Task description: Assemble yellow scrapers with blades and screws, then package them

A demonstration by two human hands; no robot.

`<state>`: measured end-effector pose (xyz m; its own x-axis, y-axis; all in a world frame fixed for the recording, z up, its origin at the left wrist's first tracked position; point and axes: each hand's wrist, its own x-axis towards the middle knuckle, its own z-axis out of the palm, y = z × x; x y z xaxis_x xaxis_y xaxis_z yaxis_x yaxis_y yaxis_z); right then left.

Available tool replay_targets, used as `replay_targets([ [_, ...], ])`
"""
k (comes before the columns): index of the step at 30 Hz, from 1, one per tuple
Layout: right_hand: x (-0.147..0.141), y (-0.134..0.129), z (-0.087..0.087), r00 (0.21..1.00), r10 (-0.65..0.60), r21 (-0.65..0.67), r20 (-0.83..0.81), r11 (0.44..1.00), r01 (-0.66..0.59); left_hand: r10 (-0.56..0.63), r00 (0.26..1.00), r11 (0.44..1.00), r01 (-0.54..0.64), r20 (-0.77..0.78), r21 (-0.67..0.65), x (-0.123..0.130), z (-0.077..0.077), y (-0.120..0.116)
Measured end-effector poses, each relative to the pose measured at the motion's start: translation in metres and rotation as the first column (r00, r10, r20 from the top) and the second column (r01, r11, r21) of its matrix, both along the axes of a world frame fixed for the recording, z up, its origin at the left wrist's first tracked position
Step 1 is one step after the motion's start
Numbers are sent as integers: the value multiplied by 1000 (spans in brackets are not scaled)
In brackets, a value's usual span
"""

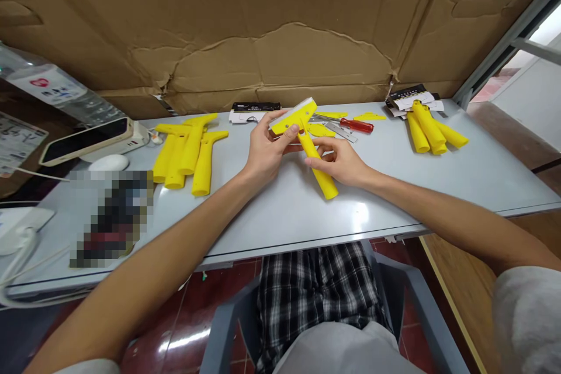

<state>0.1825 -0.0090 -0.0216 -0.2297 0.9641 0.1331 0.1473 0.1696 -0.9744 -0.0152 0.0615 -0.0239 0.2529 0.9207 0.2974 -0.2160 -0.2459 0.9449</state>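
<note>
A yellow scraper is held above the table, its wide head up and left, its round handle slanting down to the right. My left hand grips the head, thumb on its front. My right hand is closed round the handle below the head. Just behind lie a red screwdriver, flat yellow plates and metal strips. Several yellow handles rest together on the left, and more yellow handles lie on the right.
Black-and-white packages lie at the back and back right. A phone leans on a white device at the left, near a white mouse. Cardboard stands behind the table. A blurred item lies front left.
</note>
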Motion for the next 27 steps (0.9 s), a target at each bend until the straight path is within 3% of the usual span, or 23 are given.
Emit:
replay_targets([
  [7,0,-3,1,1000,22,2,4,1000,-22,125,988,991,-121,-93,52,0,13,-11],
  [11,3,-3,1,998,56,51,-3,997,-56,97,993,995,-99,-60,-29,3,15,-13],
  [14,6,-3,3,992,124,15,-29,992,-124,30,999,993,-27,28,-116,4,13,-12],
  [17,8,-3,6,968,192,-104,-162,972,-211,-24,996,975,44,91,-217,5,12,-14],
  [22,9,-2,7,826,268,-247,-496,868,-430,-127,986,921,159,112,-356,8,13,-23],
  [24,10,-2,6,818,263,-273,-511,853,-445,-103,988,926,137,113,-352,9,13,-26],
  [27,10,-2,5,837,263,-266,-481,866,-424,16,996,958,9,87,-285,9,11,-27],
])
